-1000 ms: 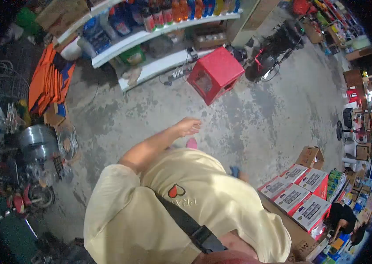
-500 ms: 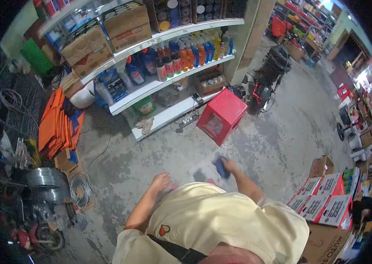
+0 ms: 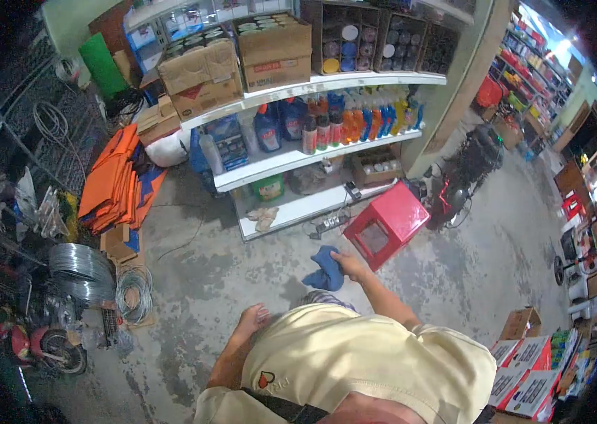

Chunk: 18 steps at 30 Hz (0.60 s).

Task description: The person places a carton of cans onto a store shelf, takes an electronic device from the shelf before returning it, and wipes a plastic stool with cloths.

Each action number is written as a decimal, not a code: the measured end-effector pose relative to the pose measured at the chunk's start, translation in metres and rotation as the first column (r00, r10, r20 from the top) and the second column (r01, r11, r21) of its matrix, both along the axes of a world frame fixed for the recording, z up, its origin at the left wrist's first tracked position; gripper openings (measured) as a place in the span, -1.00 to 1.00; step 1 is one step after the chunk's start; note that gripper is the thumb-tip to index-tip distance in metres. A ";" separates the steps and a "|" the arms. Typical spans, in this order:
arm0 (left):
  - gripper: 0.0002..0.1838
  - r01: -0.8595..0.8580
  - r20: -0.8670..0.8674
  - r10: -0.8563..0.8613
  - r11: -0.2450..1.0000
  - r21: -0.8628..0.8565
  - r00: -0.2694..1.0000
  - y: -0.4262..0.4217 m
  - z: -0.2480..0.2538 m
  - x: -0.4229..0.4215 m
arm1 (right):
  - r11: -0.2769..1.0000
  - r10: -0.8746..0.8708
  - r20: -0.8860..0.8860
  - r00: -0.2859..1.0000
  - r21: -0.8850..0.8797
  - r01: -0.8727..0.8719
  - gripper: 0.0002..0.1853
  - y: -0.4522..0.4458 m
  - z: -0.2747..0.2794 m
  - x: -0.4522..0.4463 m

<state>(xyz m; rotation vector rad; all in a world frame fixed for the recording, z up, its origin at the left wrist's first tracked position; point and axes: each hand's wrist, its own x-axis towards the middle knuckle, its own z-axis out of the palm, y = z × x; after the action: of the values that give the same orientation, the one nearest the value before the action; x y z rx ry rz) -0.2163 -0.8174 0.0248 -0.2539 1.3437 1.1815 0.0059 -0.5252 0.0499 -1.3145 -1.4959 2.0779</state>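
A crumpled blue cloth (image 3: pixel 325 270) hangs from my right hand (image 3: pixel 346 264), whose fingers are closed on its upper edge. The cloth is held out over the concrete floor, in front of the red plastic stool (image 3: pixel 406 212). On the other side, my left hand (image 3: pixel 252 317) is beside my body with nothing visible in it; its fingers look loosely apart. Ahead of both hands, the white lower shelf (image 3: pixel 291 210) carries a light crumpled cloth (image 3: pixel 263 218), and a power strip (image 3: pixel 331 224) rests on the floor at its edge.
Shelves with spray bottles (image 3: pixel 383 116) and cardboard boxes (image 3: pixel 275 60) stand ahead. Orange folded sheets (image 3: pixel 111 184) and wire coils (image 3: pixel 81 272) are on the left. A motorcycle (image 3: pixel 462 173) stands beyond the stool. Red and white cartons (image 3: pixel 524 374) are stacked at the lower right.
My right hand has come into view with the blue cloth and moved forward and left. My left hand has shifted back beside my body. The view has tilted up towards the shelves.
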 end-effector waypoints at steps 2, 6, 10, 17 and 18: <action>-0.61 0.037 0.055 -0.036 0.999 -0.025 0.998 0.019 -0.017 -0.007 | 0.998 -0.015 -0.035 0.999 -0.058 0.013 -0.56 0.016 -0.003 0.004; -0.67 0.153 -0.104 -0.149 0.988 0.034 0.983 0.078 0.002 -0.001 | 0.974 -0.159 -0.091 0.983 -0.176 0.141 -0.65 0.047 -0.003 0.024; -0.58 0.428 -0.221 -0.405 0.902 0.062 0.887 0.130 -0.049 -0.025 | 0.960 -0.278 -0.081 0.957 -0.014 0.278 -0.73 0.066 0.010 0.058; -0.29 0.643 -0.354 -0.882 0.079 -0.762 -0.312 0.167 0.020 -0.039 | 0.703 0.126 0.754 0.645 0.391 -0.594 -0.74 0.037 -0.012 0.158; -0.29 0.593 -0.296 -0.906 0.064 -0.803 -0.304 0.179 0.085 -0.024 | 0.760 0.211 0.588 0.781 0.404 -0.509 -0.80 0.023 0.006 0.163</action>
<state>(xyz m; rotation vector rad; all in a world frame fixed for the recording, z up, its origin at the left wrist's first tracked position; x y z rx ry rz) -0.2405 -0.6388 0.1102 1.1536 1.9601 -0.4249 0.1690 -0.5020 0.0563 -1.4635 -2.5399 1.3005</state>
